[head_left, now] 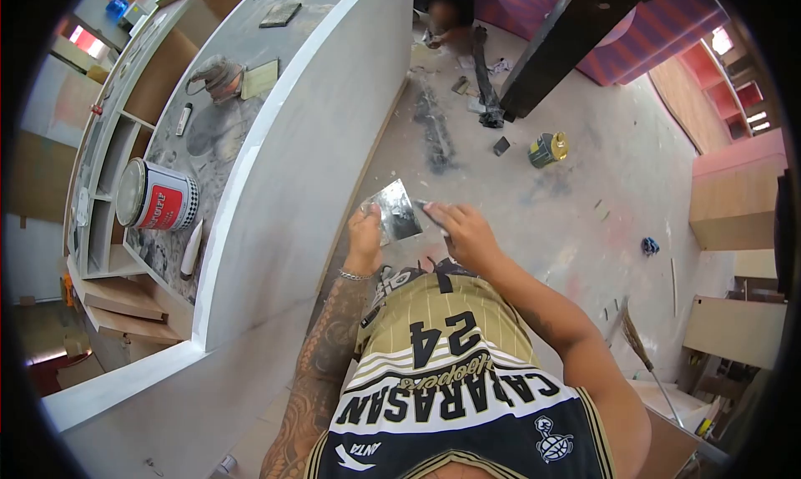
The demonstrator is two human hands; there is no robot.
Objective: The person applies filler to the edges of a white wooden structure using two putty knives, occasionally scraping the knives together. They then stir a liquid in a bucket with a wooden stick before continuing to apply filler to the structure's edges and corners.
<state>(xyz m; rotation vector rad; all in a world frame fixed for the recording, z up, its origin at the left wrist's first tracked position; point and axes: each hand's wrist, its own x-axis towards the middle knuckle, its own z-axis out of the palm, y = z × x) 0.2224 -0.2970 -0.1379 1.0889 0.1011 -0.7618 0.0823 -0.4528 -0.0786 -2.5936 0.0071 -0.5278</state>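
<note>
My left hand (364,239) is closed on the left edge of a flat, shiny metal plate (395,210), smeared with dark and grey patches. On the plate's right side, my right hand (469,235) grips a small dark, flat tool (426,209), mostly covered by the fingers; I cannot tell its exact kind. The tool's tip comes right up to the plate's right edge. Both hands are in front of my body, above the floor and to the right of a white curved panel (288,137).
Left of the panel, a paint can (158,197) with a red label, a white tube (193,249) and a crumpled cloth (219,78) lie on a stained surface. A yellow-green can (547,150), a dark post (576,37) and a broom (634,337) stand right. Another person (446,20) crouches at the back.
</note>
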